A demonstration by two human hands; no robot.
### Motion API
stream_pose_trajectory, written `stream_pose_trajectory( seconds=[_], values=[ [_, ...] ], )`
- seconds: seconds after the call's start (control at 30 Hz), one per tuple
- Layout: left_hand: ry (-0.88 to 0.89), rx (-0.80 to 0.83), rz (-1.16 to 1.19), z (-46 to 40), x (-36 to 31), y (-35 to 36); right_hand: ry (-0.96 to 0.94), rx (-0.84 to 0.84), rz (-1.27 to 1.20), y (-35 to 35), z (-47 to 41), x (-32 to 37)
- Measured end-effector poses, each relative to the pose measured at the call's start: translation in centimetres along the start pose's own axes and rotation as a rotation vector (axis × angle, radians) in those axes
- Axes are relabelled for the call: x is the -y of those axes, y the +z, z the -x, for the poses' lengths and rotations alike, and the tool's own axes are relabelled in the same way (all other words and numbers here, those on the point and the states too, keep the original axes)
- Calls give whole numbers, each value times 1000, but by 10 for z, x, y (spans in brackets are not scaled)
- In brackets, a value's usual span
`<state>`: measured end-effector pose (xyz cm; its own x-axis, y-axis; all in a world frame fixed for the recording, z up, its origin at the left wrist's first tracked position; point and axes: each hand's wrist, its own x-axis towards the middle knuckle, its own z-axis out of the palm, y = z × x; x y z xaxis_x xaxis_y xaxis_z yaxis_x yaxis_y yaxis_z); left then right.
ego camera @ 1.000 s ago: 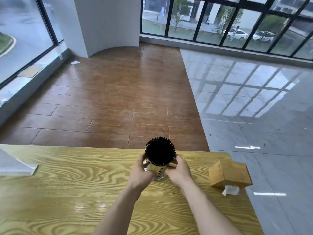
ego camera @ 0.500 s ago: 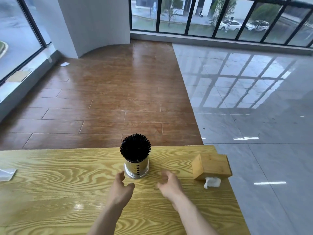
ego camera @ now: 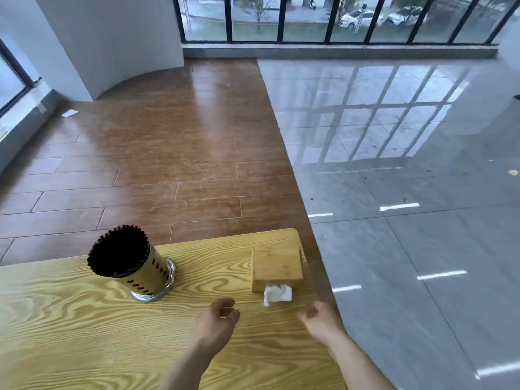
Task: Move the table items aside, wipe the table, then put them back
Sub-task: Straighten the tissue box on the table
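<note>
A metal holder full of black chopsticks (ego camera: 132, 263) stands upright on the yellow wood-grain table (ego camera: 70, 333), near its far edge. A wooden tissue box (ego camera: 277, 264) with a white tissue (ego camera: 277, 294) sticking out of its front sits at the table's far right corner. My left hand (ego camera: 215, 323) hovers over the table just in front of the box, to its left, fingers loosely curled and holding nothing. My right hand (ego camera: 320, 322) is in front of the box to its right, over the table's right edge, also empty with fingers apart.
The table's right edge (ego camera: 323, 299) runs just beside the box, with glossy grey floor tiles (ego camera: 408, 249) below. Brown wood flooring (ego camera: 168, 164) lies beyond the far edge. A curved white wall and tall windows stand at the back.
Both hands let go of the chopstick holder, which now stands on the table. The hands and my view have shifted right, toward the tissue box.
</note>
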<state>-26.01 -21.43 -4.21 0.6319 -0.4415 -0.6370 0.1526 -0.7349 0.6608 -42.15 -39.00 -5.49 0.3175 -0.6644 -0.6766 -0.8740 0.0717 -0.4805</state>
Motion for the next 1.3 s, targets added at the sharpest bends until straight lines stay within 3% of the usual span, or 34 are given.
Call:
stream_pose_trajectory(
  seconds=[0.17,0.33,0.67,0.8,1.0,1.17,1.3],
  values=[
    [55,-11,-32,-20,-31,31,-126,-94,-96,-22,-17,19],
    [75,-41,-90,-41,-45,45,-198,9,-157,-20,-35,28],
    [96,-15,21,-53,-45,57,-271,29,-279,-26,-52,33],
    [109,-71,74,-54,-57,54,-283,4,-277,-32,-56,41],
    [111,-313,105,-59,-89,47,-268,-122,-292,-39,-60,62],
    [82,-273,185,-64,-87,49,-240,-211,-296,-31,-59,64],
    [84,-234,202,-68,-74,54,-225,-186,-325,-20,-63,60]
  ],
)
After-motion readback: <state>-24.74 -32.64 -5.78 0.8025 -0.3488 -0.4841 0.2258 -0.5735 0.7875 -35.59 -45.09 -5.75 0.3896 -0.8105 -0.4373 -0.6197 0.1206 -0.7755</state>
